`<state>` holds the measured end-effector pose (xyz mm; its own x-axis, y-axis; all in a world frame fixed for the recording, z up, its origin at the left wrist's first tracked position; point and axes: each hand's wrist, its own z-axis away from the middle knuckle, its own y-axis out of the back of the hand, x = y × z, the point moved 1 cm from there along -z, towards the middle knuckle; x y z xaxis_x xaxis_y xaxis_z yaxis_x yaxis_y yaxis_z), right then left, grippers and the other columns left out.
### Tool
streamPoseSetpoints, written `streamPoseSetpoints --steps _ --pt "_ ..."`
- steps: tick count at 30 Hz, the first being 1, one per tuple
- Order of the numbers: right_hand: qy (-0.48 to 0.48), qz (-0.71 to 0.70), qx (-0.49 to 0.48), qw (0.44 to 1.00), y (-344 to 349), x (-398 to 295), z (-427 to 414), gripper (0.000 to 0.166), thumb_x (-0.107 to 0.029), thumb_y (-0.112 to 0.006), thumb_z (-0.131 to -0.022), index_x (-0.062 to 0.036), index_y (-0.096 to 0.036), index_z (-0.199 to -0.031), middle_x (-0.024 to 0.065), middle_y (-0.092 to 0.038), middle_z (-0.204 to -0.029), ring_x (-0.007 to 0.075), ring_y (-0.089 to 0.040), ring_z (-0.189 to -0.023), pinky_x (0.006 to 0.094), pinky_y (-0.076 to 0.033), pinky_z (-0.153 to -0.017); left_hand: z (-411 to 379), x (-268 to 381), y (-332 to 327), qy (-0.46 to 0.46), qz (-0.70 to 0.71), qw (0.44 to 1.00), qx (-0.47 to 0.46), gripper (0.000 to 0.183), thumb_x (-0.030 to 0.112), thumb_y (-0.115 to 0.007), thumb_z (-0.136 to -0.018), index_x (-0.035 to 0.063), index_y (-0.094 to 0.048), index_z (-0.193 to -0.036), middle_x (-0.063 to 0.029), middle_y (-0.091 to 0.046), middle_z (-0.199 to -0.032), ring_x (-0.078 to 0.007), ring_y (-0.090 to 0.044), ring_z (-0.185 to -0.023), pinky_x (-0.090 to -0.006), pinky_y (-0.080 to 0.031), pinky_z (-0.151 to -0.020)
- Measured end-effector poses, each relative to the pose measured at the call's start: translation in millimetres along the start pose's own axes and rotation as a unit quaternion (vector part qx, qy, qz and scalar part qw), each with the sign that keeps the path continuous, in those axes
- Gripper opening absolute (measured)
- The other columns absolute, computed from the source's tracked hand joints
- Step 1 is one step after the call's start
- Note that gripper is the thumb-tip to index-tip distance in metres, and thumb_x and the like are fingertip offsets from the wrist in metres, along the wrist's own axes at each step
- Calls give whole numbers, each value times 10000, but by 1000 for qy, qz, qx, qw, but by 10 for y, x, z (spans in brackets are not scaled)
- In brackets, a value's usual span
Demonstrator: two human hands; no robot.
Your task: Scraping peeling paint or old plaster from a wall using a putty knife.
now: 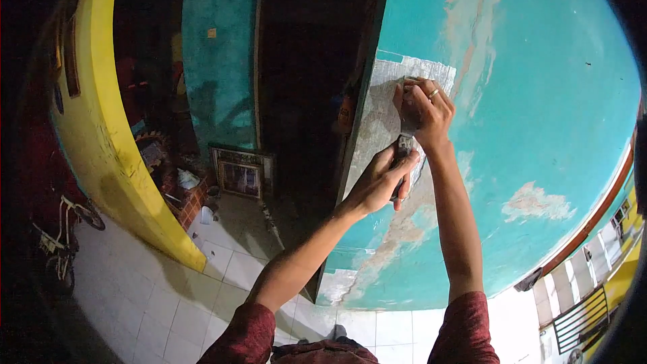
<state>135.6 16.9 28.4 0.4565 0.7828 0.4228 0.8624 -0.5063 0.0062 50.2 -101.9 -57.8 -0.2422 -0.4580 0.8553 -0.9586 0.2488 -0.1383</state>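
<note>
A turquoise painted wall (pixel 546 86) stands before me, with a rough grey patch (pixel 386 91) beside the dark doorway edge. Cracked, peeled plaster (pixel 399 232) runs below the patch, and another crack climbs above it. My left hand (pixel 386 177) is wrapped around the dark handle of a hand tool (pixel 404 145), just below my right hand. Against the upper part of the patch, my right hand (pixel 427 111), with a ring on one finger, is closed on a flat, scraper-like piece (pixel 410 81). Its fingers hide most of that piece, and I cannot tell whether both belong to one tool.
Left of the wall is a dark doorway (pixel 308 71). Framed pictures (pixel 240 177) lean near it on the floor. A yellow pillar (pixel 136 177) curves down at the left, with a bicycle (pixel 63 237) beyond. White floor tiles (pixel 394 326) lie below me.
</note>
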Motion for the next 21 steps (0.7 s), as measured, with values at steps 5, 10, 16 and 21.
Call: streamPoseSetpoints --steps 5,10,16,21 --pt "12 -15 22 1000 -31 -2 11 192 -14 -773 -722 -70 -590 -704 66 -685 -801 252 -704 -779 337 -577 -687 -14 -33 -9 0 1 1000 6 314 369 -488 -1025 65 -450 -957 -19 -488 -577 -110 -465 -420 -269 -431 -387" --pt "12 -13 35 999 -27 -46 -2 181 -13 -769 -735 -67 -599 -705 70 -690 -808 261 -708 -790 346 -581 -706 -19 -73 8 -1 -14 1000 16 309 359 -483 -1028 59 -450 -959 -22 -488 -573 -111 -460 -412 -264 -423 -384" --pt "14 -8 46 999 -36 -72 -5 170 -5 -770 -733 -58 -610 -711 71 -694 -812 265 -712 -797 352 -585 -709 -4 -105 49 -5 4 1000 7 306 357 -491 -1026 57 -460 -973 -24 -490 -573 -111 -467 -427 -266 -421 -390" --pt "11 -4 46 999 -47 -45 21 165 -2 -773 -727 -49 -616 -720 72 -694 -814 263 -713 -803 351 -587 -709 53 -80 21 9 1 1000 22 323 370 -505 -1016 55 -479 -951 -17 -504 -619 -99 -475 -463 -264 -427 -407"
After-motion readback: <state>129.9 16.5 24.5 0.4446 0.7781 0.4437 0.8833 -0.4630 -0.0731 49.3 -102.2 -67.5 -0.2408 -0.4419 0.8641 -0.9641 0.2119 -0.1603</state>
